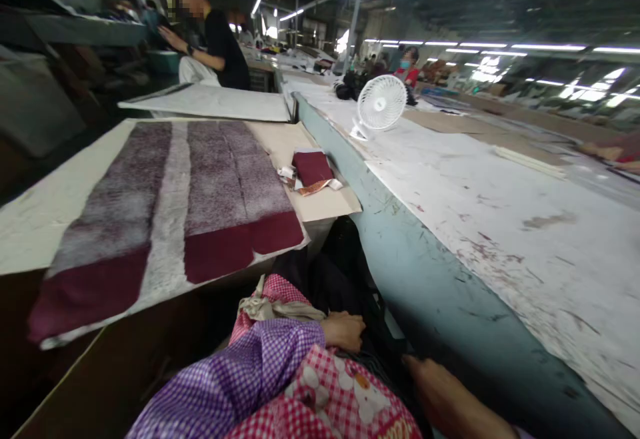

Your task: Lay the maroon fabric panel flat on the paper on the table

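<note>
Both my hands are down in the gap beside the blue edge [400,239] of the long surface, buried in a heap of black cloth [345,279]. My left hand [344,331] rests on the cloth with its fingers curled together, knuckles up, though I cannot tell whether they actually pinch a fold. My right hand [440,392] lies lower, nearer to me and close against the blue edge, its fingers reaching into the dark cloth; their tips are hidden, so I cannot say if they are apart or closed.

To lift this cloth well, I judge I should gather a firm fold in each hand before pulling, and draw it up and away from the blue edge so it does not drag on the painted wood.

The black cloth is bunched, but its heap runs along the blue edge, its long axis pointing away from me towards the small white fan [381,103] on the surface.

On the other side of the blue edge from the fan, maroon fabric pieces [165,212] lie flat on paper, their long sides running away from me, dark ends nearest me.
</note>
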{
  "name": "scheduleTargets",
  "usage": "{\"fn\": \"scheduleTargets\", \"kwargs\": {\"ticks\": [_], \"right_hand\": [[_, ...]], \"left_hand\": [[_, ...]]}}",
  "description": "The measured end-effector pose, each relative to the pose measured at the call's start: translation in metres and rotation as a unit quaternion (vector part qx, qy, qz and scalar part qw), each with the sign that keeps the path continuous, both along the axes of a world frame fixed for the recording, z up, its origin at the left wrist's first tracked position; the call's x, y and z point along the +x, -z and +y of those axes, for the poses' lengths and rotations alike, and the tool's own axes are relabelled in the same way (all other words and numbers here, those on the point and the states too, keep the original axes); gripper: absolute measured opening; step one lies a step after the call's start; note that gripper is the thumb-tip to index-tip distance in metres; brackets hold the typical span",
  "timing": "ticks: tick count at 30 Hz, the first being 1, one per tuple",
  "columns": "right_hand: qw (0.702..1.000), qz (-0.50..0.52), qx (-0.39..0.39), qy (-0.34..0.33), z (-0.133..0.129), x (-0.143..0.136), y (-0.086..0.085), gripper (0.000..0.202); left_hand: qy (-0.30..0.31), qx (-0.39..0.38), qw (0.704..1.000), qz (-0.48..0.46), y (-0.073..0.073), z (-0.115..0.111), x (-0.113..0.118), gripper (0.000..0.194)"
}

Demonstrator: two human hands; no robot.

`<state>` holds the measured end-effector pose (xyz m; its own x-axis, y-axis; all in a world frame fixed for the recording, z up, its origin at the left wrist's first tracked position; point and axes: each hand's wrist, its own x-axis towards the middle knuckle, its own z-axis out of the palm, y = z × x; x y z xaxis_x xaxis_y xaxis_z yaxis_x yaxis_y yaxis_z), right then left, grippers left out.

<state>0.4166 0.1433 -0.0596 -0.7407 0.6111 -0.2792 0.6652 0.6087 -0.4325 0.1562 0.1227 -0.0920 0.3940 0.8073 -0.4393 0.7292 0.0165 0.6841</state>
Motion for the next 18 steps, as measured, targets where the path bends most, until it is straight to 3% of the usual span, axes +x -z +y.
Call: {"fn": "scheduleTargets", "kwargs": {"ticks": [3, 8, 10, 12, 13, 15, 16, 17, 18], "right_hand": [[0.993, -0.090, 0.072, -0.025, 0.005, 0.000, -0.050, 0.045], [0.966, 0.115, 0.224, 0.053, 0.017, -0.026, -0.122, 0.036], [0.948, 0.194, 0.218, 0.129, 0.018, -0.045, -0.135, 0.039], [0.924, 0.288, 0.121, 0.221, 0.016, -0.071, -0.137, 0.046], [0.898, 0.350, 0.041, 0.264, 0.015, -0.085, -0.135, 0.052], [0.822, 0.464, -0.106, 0.313, 0.014, -0.113, -0.127, 0.065], [0.795, 0.497, -0.150, 0.312, 0.014, -0.125, -0.122, 0.068], [0.783, 0.518, -0.170, 0.299, 0.015, -0.136, -0.117, 0.068], [0.788, 0.527, -0.161, 0.275, 0.015, -0.145, -0.113, 0.066]], "left_hand": [[-0.024, -0.020, 0.999, -0.021, 0.004, 0.002, -0.001, 0.039], [-0.164, 0.019, 0.978, -0.128, 0.003, -0.005, -0.003, 0.018], [-0.245, 0.054, 0.945, -0.210, -0.007, -0.008, -0.006, 0.016], [-0.314, 0.081, 0.897, -0.301, -0.026, -0.010, -0.012, 0.037], [-0.344, 0.088, 0.862, -0.362, -0.040, -0.011, -0.016, 0.052], [-0.387, 0.095, 0.764, -0.508, -0.072, -0.011, -0.025, 0.071], [-0.405, 0.079, 0.653, -0.635, -0.089, -0.010, -0.030, 0.070], [-0.399, 0.071, 0.567, -0.717, -0.106, -0.010, -0.034, 0.064], [-0.392, 0.066, 0.505, -0.766, -0.122, -0.010, -0.038, 0.056]]}}
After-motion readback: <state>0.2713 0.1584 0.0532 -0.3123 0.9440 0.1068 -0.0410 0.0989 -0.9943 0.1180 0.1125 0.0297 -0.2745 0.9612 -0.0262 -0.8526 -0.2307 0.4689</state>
